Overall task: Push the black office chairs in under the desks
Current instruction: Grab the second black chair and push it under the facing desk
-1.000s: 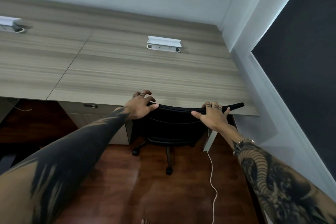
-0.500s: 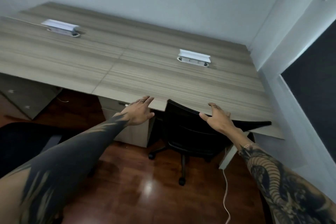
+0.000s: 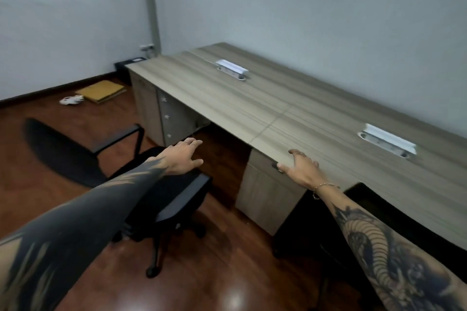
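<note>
A black office chair (image 3: 174,199) stands out on the wooden floor at the left, its backrest (image 3: 63,154) turned away from the long wood-grain desk (image 3: 252,108). Another black chair (image 3: 394,214) sits tucked under the desk at the right, mostly behind my right forearm. My left hand (image 3: 182,156) hovers open above the left chair's seat, fingers spread, holding nothing. Over the desk's front edge near the drawer unit (image 3: 265,197), my right hand (image 3: 300,168) is open and empty too.
Two white socket boxes (image 3: 232,69) (image 3: 386,140) sit on the desk top. A second drawer cabinet (image 3: 166,113) stands under the desk's far end. A yellow folder (image 3: 101,91) and a white object (image 3: 72,100) lie on the floor by the far wall.
Both hands have let go of the right chair's backrest, which now sits under the desk. My view has swung left, bringing the second chair out on the floor into sight.
</note>
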The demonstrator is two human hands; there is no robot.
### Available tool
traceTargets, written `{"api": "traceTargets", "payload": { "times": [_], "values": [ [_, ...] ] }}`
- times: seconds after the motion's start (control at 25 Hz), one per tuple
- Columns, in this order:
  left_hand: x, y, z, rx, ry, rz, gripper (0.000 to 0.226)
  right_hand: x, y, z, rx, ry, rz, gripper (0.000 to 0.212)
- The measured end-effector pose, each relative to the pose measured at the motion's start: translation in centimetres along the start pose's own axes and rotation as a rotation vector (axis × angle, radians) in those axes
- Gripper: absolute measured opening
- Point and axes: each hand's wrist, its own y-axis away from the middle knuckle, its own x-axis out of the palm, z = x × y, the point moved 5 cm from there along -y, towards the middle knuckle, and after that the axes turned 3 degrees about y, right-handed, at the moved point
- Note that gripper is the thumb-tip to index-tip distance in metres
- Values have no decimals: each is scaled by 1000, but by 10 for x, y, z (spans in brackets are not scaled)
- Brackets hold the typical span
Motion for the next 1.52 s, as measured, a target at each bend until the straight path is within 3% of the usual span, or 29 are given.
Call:
{"api": "traceTargets", "payload": {
  "times": [0.28, 0.56, 0.8, 1.08, 1.52],
  "values": [
    [-55, 131, 196, -286, 19, -73, 69, 63, -4, 209, -250, 12, 92, 73],
    [-72, 168, 309, -416, 76, -76, 69, 121, -14, 335, -339, -16, 182, 73],
    [-68, 143, 398, -325, -1, 105, 79, 169, -48, 410, -332, -51, 246, 73],
    [-74, 106, 478, -263, -46, 176, 101, 205, -75, 460, -253, -71, 290, 72],
    [-87, 45, 528, 63, -216, 315, 117, 231, -43, 498, 83, -170, 226, 74]
  ]
}}
